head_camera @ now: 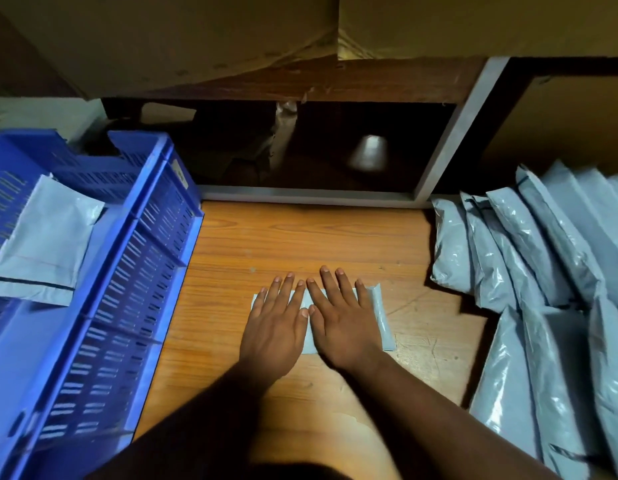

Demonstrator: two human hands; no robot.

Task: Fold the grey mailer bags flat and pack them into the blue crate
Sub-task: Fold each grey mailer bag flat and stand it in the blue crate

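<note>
- The blue crate [93,271] stands on the counter [300,237] to the left of both hands, its slotted wall just beside the left forearm.
- Inside the crate lies a folded mailer bag [44,237], flat and pale grey, with a dark strip along its near edge; a second flat grey layer shows under it.
- The left hand [276,327] lies palm down with fingers straight and spread, so this grip is open and pressing, not clasping.
- The right hand [342,323] lies the same way just beside it, fingers straight, thumbs nearly touching; this grip too is open and flat.
- Under both palms is a grey mailer bag [380,317], folded small and flat on the counter; its right edge sticks out past the right hand's little finger, and a corner shows past the left hand's fingers.
- To the right of the right hand, well apart from it, a pile of unfolded grey mailer bags [529,258] leans and overlaps, reaching to the counter's right edge.
- Bare wooden counter lies ahead of the fingertips up to a pale frame [300,195] that borders a dark recess [318,147].
- Open wood also lies between the left hand and the crate wall, and between the right hand and the pile.
</note>
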